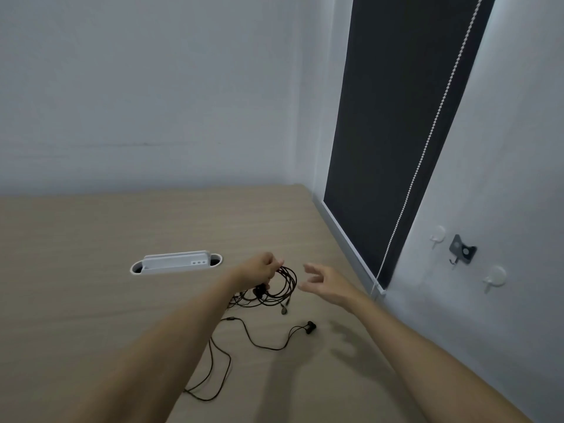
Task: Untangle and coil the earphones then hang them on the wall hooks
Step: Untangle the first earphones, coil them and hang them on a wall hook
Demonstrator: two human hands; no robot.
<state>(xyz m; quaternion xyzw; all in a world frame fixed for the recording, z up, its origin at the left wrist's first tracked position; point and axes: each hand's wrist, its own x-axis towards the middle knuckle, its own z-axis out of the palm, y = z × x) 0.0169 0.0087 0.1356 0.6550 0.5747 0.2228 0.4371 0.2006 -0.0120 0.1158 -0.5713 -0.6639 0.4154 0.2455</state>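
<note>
I have the left hand [262, 270] raised just above the table [91, 270]. Its fingers are curled round the top of the coil [285, 285] of earphone cable, so the loops hang free below the grip instead of spreading on the wood. A small earbud [284, 309] dangles from the bottom of them. The right hand [325, 283] hovers just beside the coil, fingers spread and holding nothing, which I read as readiness to take or steady the loops. Below the coil a loose cable [219, 361] trails across the table toward me and ends in a dark earbud [310, 325]. I cannot tell whether it is a second pair or the uncoiled tail of the same one, since the strands meet under the left hand. The wall hooks [462, 252] sit on the wall right of the blind [381, 148], bare and well apart from both hands, so I judge the coiling partly done and the hanging not yet begun.
</note>
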